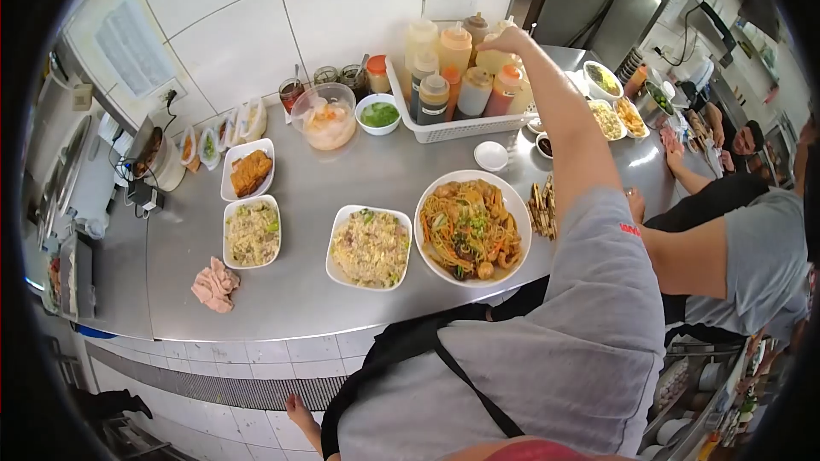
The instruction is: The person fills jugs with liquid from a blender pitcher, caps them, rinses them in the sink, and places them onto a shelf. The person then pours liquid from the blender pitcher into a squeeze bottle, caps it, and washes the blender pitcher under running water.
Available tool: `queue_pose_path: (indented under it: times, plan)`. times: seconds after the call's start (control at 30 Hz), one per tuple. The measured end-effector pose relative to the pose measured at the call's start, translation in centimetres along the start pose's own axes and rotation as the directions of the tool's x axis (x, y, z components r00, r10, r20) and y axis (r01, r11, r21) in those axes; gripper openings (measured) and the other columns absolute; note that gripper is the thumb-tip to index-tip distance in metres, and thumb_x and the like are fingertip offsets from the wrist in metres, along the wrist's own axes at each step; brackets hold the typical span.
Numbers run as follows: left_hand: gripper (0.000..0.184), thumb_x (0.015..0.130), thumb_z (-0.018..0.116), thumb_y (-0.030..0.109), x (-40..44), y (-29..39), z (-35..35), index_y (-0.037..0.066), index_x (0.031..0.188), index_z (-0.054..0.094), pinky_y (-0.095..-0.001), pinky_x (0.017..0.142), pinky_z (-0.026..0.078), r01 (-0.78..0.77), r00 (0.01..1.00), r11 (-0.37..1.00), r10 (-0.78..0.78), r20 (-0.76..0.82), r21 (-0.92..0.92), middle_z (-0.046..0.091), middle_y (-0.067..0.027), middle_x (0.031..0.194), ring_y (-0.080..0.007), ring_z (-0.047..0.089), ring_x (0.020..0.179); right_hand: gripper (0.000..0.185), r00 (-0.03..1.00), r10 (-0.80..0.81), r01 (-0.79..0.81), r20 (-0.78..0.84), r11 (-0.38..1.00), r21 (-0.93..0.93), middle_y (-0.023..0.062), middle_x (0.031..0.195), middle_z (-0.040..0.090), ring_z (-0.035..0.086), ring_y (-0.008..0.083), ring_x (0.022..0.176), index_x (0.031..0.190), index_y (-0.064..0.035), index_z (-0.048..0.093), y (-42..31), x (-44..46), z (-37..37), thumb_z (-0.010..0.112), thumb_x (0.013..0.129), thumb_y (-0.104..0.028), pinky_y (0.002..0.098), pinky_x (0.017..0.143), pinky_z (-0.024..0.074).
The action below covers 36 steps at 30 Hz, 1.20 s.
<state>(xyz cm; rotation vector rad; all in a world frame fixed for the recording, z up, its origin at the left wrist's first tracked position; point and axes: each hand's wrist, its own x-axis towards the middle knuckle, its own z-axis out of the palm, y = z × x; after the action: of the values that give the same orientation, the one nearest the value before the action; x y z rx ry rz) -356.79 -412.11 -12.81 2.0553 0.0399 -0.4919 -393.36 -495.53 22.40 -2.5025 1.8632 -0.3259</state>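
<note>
My right hand [506,39] reaches to the back of the counter, its fingers closed around the top of a pale yellow squeeze bottle [494,58]. That bottle stands among several other squeeze bottles [454,47] in a white plastic basket [461,129]. My left hand [301,415] hangs low beside my body, away from the counter, with nothing seen in it. Below my right arm is a round white bowl of noodles [471,230] with vegetables and shrimp. Left of it sits a square white bowl of fried rice [369,248].
A second bowl of fried rice [252,232], a dish of fried cutlet [250,173] and a crumpled pink cloth [215,284] lie left on the steel counter [295,299]. Behind are a bowl of chopped greens [377,114] and a clear tub [325,116]. A co-worker's arm [683,172] is at right.
</note>
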Motion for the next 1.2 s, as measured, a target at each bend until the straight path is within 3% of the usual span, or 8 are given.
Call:
queue_pose_path:
  times: [0.2, 0.43, 0.63, 0.7, 0.8, 1.0, 1.07, 1.2]
  plan:
    - [0.027, 0.078, 0.052, 0.008, 3.0, -10.1, -0.3, -0.008, 0.100, 0.051, -0.0279, 0.074, 0.044, 0.086, 0.996, 0.996, -0.087, 0.023, 0.031, 0.056, -0.0146, 0.094, -0.0183, 0.054, 0.084, 0.074, 0.988, 0.131, -0.127, -0.079, 0.990, 0.056, 0.0221, 0.092, 0.059, 0.058, 0.0280, 0.088, 0.087, 0.0065, 0.061, -1.4, -1.8, -2.1, 0.070, 0.048, -0.056, 0.0323, 0.077, 0.0465]
    - [0.026, 0.080, 0.050, 0.008, 2.4, -0.6, 1.4, -0.010, 0.099, 0.051, -0.0291, 0.080, 0.041, -0.001, 0.999, 0.985, -0.004, 0.032, 0.171, 0.057, -0.0146, 0.095, -0.0195, 0.054, 0.088, 0.062, 0.996, 0.014, -0.005, -0.086, 0.995, 0.099, 0.0150, 0.065, 0.061, 0.061, 0.0233, 0.061, 0.065, 0.0031, 0.063, -1.2, -0.6, -4.6, 0.067, 0.051, -0.057, 0.0310, 0.057, 0.0481]
    - [0.024, 0.080, 0.052, 0.008, -1.5, 3.2, 1.7, -0.006, 0.099, 0.052, -0.0302, 0.076, 0.041, 0.028, 1.000, 0.964, -0.030, 0.003, 0.264, 0.057, -0.0129, 0.093, -0.0196, 0.052, 0.084, 0.066, 0.995, -0.041, 0.048, -0.086, 0.996, 0.077, 0.0206, 0.090, 0.061, 0.060, 0.0285, 0.083, 0.086, 0.0040, 0.063, -0.3, 0.0, -0.3, 0.072, 0.048, -0.049, 0.0371, 0.074, 0.0477]
    - [0.025, 0.079, 0.053, 0.009, -2.4, 0.7, 0.8, -0.006, 0.099, 0.053, -0.0304, 0.076, 0.041, 0.083, 0.997, 0.966, -0.078, -0.029, 0.246, 0.057, -0.0131, 0.093, -0.0197, 0.053, 0.085, 0.077, 0.988, -0.022, 0.031, 0.150, 0.998, -0.056, 0.0225, 0.101, 0.056, 0.056, 0.0307, 0.092, 0.099, 0.0041, 0.057, -1.6, 0.2, -1.6, 0.072, 0.047, -0.051, 0.0386, 0.081, 0.0447]
    - [0.028, 0.077, 0.056, 0.012, -3.7, -1.4, 0.7, -0.005, 0.099, 0.053, -0.0312, 0.077, 0.042, 0.175, 0.983, 0.965, -0.161, -0.084, 0.195, 0.058, -0.0143, 0.093, -0.0215, 0.054, 0.086, 0.086, 0.894, -0.115, 0.101, -0.434, 0.993, -0.055, 0.0251, 0.106, 0.052, 0.051, 0.0301, 0.101, 0.108, 0.0033, 0.051, -9.7, -2.0, -4.6, 0.069, 0.049, -0.057, 0.0373, 0.083, 0.0435]
    - [0.030, 0.076, 0.055, 0.012, -4.2, -2.2, 0.0, -0.005, 0.101, 0.053, -0.0326, 0.079, 0.041, 0.109, 0.982, 0.990, -0.093, -0.163, 0.091, 0.057, -0.0161, 0.096, -0.0240, 0.053, 0.088, 0.086, 0.964, -0.201, 0.236, 0.175, 0.948, -0.213, 0.0215, 0.106, 0.054, 0.055, 0.0328, 0.094, 0.106, 0.0058, 0.052, -16.5, 4.6, 0.2, 0.069, 0.050, -0.057, 0.0362, 0.080, 0.0447]
    - [0.029, 0.076, 0.055, 0.012, -5.8, -1.8, -0.8, -0.004, 0.100, 0.053, -0.0327, 0.079, 0.041, 0.111, 0.971, 0.984, -0.079, -0.225, 0.137, 0.056, -0.0158, 0.096, -0.0235, 0.053, 0.089, 0.072, 0.922, -0.366, 0.346, 0.124, 0.925, 0.154, 0.0209, 0.091, 0.060, 0.059, 0.0327, 0.084, 0.091, 0.0068, 0.059, -16.0, 4.8, 0.5, 0.071, 0.050, -0.051, 0.0351, 0.073, 0.0461]
    - [0.029, 0.076, 0.056, 0.012, -8.3, -5.9, -2.7, -0.003, 0.100, 0.054, -0.0325, 0.080, 0.040, 0.182, 0.951, 0.982, -0.163, -0.264, 0.051, 0.056, -0.0150, 0.096, -0.0228, 0.053, 0.089, 0.070, 0.993, -0.101, 0.096, 0.063, 0.992, 0.086, 0.0206, 0.097, 0.059, 0.057, 0.0293, 0.092, 0.093, 0.0049, 0.059, -16.7, 5.4, 0.4, 0.069, 0.050, -0.050, 0.0345, 0.079, 0.0450]
